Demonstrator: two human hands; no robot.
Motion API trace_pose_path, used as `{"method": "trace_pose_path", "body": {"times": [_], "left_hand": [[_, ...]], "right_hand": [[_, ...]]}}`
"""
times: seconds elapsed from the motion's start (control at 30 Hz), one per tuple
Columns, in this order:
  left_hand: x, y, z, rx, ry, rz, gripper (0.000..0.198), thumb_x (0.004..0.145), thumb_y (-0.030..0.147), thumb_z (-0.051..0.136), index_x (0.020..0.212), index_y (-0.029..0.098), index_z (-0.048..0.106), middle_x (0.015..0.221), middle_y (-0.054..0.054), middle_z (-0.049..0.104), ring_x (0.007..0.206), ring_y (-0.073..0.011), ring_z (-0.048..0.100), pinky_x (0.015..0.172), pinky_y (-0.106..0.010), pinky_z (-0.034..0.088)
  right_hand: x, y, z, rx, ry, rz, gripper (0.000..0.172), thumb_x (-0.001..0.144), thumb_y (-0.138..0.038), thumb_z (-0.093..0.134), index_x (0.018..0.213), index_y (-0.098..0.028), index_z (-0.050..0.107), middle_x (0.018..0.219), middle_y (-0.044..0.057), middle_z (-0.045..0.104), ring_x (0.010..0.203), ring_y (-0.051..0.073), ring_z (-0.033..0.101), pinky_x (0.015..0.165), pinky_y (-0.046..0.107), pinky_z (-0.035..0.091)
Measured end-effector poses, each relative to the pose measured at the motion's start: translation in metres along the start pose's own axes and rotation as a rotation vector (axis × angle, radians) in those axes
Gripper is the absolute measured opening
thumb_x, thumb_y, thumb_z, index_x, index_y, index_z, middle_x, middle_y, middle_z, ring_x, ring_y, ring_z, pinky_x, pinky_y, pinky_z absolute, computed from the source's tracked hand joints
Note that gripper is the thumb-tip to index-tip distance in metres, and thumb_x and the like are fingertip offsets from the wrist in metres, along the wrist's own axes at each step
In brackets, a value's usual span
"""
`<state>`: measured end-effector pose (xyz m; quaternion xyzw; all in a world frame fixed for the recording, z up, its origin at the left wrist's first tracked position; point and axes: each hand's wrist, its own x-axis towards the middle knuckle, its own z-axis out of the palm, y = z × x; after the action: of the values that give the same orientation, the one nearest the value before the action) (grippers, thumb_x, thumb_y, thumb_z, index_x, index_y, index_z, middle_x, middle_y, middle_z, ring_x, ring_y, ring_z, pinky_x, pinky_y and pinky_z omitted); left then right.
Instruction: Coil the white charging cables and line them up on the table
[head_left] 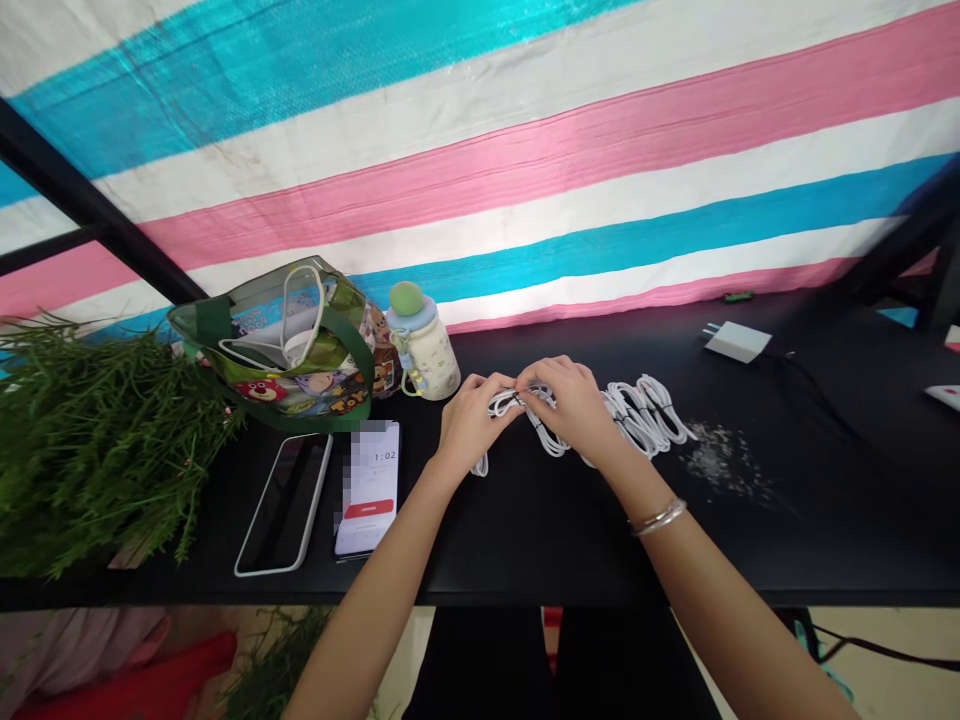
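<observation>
My left hand point(477, 418) is closed on a coiled white cable point(504, 401), its thumb and fingers pinching the coil. My right hand point(568, 402) meets it from the other side, thumb and forefinger pinched at a dark tie around the same coil; the exact grip is partly hidden. More bundled white cables point(649, 415), bound with black ties, lie on the black table just right of my right hand. Part of a white coil also shows below my right hand, and a loop end hangs beneath my left.
Left of my hands are a lit phone point(373, 490), a dark phone in a white case point(286, 505), a cartoon tote bag point(300, 350), a lidded bottle point(427, 352) and green foliage point(97, 440). Rightward lie small pale scraps point(724, 460) and a white charger point(739, 341).
</observation>
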<state>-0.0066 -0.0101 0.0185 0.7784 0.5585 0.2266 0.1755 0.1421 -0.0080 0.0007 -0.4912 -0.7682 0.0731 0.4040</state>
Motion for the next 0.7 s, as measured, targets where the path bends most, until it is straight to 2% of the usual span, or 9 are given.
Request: {"method": "trace_pose_path", "body": {"times": [0.2,0.5,0.7], "left_hand": [[-0.0002,0.0014,-0.0003,0.022,-0.008,-0.016,0.021,0.081,0.029,0.061,0.102,0.031,0.062,0.089,0.003,0.066,0.095,-0.0180,0.058,0.071,-0.025,0.044],[-0.0004,0.0018,-0.0015,-0.003,0.049,-0.029,0.020,0.083,0.031,0.060,0.103,0.031,0.063,0.096,0.004,0.069,0.097,-0.0183,0.058,0.071,-0.025,0.045],[-0.0012,0.0022,-0.0020,-0.027,0.080,-0.056,0.020,0.083,0.032,0.060,0.103,0.032,0.063,0.098,0.004,0.070,0.098,-0.0183,0.058,0.072,-0.025,0.045]], "right_hand": [[-0.0005,0.0007,0.0028,0.010,0.022,0.007,0.014,0.077,-0.012,0.054,0.072,-0.025,0.054,0.080,0.004,0.067,0.087,0.027,0.055,0.079,0.042,0.039],[-0.0001,-0.0008,0.0102,0.098,0.130,0.055,0.015,0.080,-0.014,0.050,0.072,-0.025,0.054,0.085,0.005,0.068,0.088,0.028,0.054,0.079,0.045,0.041],[0.0008,0.0005,0.0064,0.168,0.122,0.057,0.011,0.079,-0.018,0.055,0.072,-0.025,0.058,0.091,0.006,0.068,0.092,0.028,0.056,0.083,0.048,0.042]]}}
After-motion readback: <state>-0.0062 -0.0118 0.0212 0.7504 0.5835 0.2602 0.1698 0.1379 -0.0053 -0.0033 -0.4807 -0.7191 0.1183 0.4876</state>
